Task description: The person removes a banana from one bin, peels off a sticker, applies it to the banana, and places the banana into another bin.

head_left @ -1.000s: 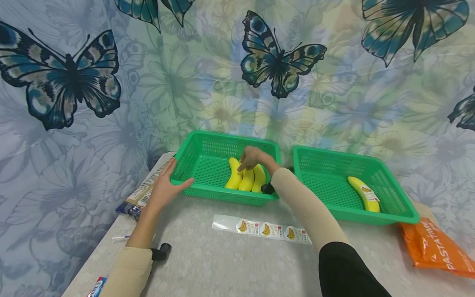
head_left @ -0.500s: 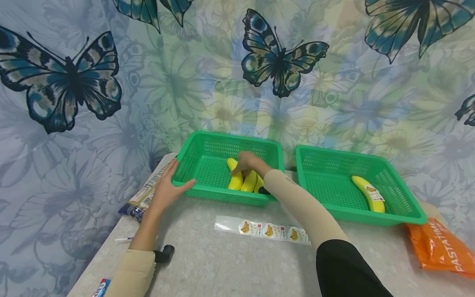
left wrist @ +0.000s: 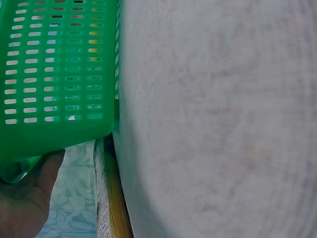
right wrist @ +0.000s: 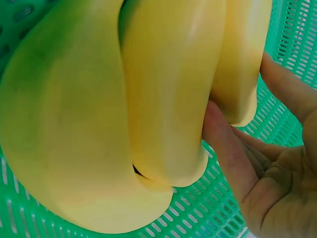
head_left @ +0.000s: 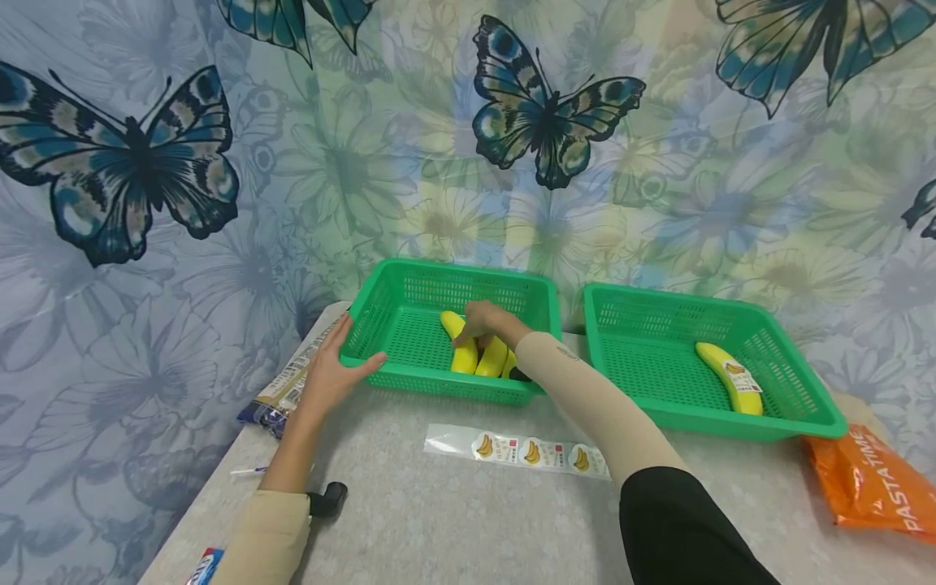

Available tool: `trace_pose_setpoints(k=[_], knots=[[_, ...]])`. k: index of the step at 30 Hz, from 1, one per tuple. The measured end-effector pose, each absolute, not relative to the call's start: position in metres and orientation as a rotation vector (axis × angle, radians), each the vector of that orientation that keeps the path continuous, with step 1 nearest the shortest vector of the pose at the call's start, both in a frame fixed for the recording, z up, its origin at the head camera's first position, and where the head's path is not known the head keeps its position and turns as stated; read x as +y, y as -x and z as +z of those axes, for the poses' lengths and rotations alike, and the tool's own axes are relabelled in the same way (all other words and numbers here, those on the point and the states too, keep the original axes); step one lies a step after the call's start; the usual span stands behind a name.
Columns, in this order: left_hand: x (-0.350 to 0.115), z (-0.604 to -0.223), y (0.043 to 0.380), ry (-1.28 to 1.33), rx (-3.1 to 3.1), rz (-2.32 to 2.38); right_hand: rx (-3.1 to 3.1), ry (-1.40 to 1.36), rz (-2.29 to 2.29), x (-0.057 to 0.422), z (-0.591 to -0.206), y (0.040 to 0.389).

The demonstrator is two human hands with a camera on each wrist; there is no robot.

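In the head view, the left green basket has three yellow bananas lying side by side in it. My right hand reaches in from above and pinches the leftmost banana between thumb and finger. In the right wrist view a fingertip sits in the gap beside the middle banana; the nearest banana is untouched. My left hand rests at the basket's front left corner, fingers extended along the side and thumb by the front rim. A labelled banana lies in the right green basket.
A strip of banana stickers lies on the table in front of the baskets. An orange bag is at the right, a printed bag behind my left hand. A thin white stick and a blue-red packet lie at the left edge.
My right hand has come down to the leftmost banana and taken hold of it. Its upper end has shifted slightly left. My left hand stays at the basket corner.
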State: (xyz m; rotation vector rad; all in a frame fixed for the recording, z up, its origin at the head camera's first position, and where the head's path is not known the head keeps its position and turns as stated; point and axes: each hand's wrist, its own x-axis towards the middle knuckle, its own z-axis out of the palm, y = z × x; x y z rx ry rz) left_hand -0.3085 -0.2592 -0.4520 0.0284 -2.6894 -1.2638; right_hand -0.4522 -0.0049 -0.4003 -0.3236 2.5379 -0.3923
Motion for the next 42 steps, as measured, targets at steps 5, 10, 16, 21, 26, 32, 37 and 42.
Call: trace_pose_setpoints(k=[5, 10, 16, 21, 26, 32, 37, 42], knots=[[-0.259, -0.457, 0.309, -0.041, -2.684, -1.266, 2.521, 0.273, -0.476, -0.002, -0.407, 0.455], [-0.258, -0.461, 0.308, -0.052, -2.684, -1.272, 2.542, 0.258, -0.524, 0.001, -0.411, 0.457], [-0.257, -0.459, 0.306, -0.049, -2.682, -1.27, 2.557, 0.21, -0.59, 0.002, -0.41, 0.457], [-0.257, -0.457, 0.306, -0.047, -2.667, -1.264, 2.558, 0.196, -0.628, 0.005, -0.404, 0.456], [-0.255, -0.454, 0.306, -0.038, -2.665, -1.275, 2.553, 0.158, -0.731, 0.013, -0.403, 0.46], [-0.254, -0.451, 0.308, -0.041, -2.671, -1.282, 2.52, 0.182, -0.847, 0.018, -0.398, 0.461], [-0.255, -0.451, 0.308, -0.044, -2.669, -1.28, 2.53, 0.203, -0.874, 0.017, -0.386, 0.46], [-0.258, -0.453, 0.308, -0.066, -2.668, -1.275, 2.527, 0.226, -0.932, 0.016, -0.373, 0.458]])
